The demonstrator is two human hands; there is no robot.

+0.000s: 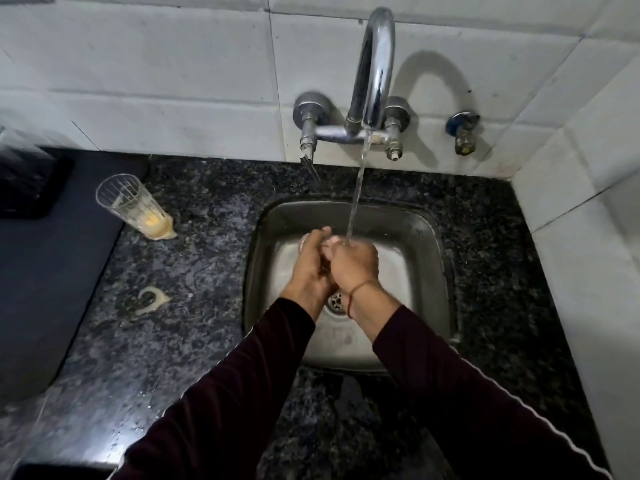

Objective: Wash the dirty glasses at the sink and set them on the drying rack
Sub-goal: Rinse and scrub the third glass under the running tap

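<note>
Over the steel sink, my left hand and my right hand are wrapped together around a clear glass, most of it hidden by the fingers. Water from the chrome tap runs down onto my right hand's fingers. A second glass, ribbed and clear, with yellowish residue at its bottom, stands upright on the dark granite counter left of the sink.
A pale ring-shaped spill lies on the counter left of the sink. A dark mat or tray covers the far left. A small valve sticks out of the tiled wall at the right. The sink's drain shows between my wrists.
</note>
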